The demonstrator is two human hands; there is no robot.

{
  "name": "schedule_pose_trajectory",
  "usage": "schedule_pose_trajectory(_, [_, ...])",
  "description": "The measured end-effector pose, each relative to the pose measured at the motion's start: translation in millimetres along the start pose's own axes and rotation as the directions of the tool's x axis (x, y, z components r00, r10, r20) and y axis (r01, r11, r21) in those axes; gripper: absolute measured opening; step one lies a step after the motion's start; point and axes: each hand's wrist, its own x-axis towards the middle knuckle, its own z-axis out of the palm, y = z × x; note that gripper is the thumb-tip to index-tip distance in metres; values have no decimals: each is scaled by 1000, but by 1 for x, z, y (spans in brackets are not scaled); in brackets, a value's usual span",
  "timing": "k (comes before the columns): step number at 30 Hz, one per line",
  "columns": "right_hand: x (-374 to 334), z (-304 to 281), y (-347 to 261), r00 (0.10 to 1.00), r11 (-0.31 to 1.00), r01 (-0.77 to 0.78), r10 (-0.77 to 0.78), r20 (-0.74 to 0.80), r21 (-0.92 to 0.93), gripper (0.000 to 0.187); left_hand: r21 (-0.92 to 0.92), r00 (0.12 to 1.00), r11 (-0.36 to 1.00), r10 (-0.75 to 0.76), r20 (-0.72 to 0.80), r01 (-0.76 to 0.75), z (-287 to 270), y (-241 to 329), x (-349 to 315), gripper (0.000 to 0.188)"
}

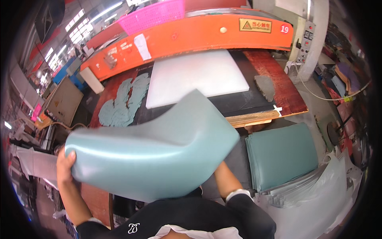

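A large glossy blue-green sheet (131, 159), bent into a curve, spans the space in front of my body. My left hand (65, 162) is closed on its left end, with the thumb lying over the near face. My right forearm (226, 181) reaches up behind the sheet's right part, which hides the right hand and its fingers. Beyond the sheet lies a thick white board (195, 73) on the dark bed of an orange press (191, 32). The sheet's upper corner overlaps the board's near edge in view, and I cannot tell whether they touch.
Stacked blue-green cut pieces (127, 99) lie left of the board, and a grey flat piece (264, 87) lies right. A pile of blue-green sheets (282, 155) stands at the right, with crumpled plastic film (314, 203) below. A pink basket (153, 16) tops the press; a control panel (305, 44) stands right.
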Motion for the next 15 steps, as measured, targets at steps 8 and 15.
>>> schedule_pose_trajectory(8, [-92,-166,-54,983,611,1,-147,112,792,84,-317,970,926,-146,194,203,-31,-163,-29,63])
schedule_pose_trajectory(15, [-88,-175,-78,979,971,-198,188,82,135,56,-470,646,449,-606,465,760,-13,-298,-15,70])
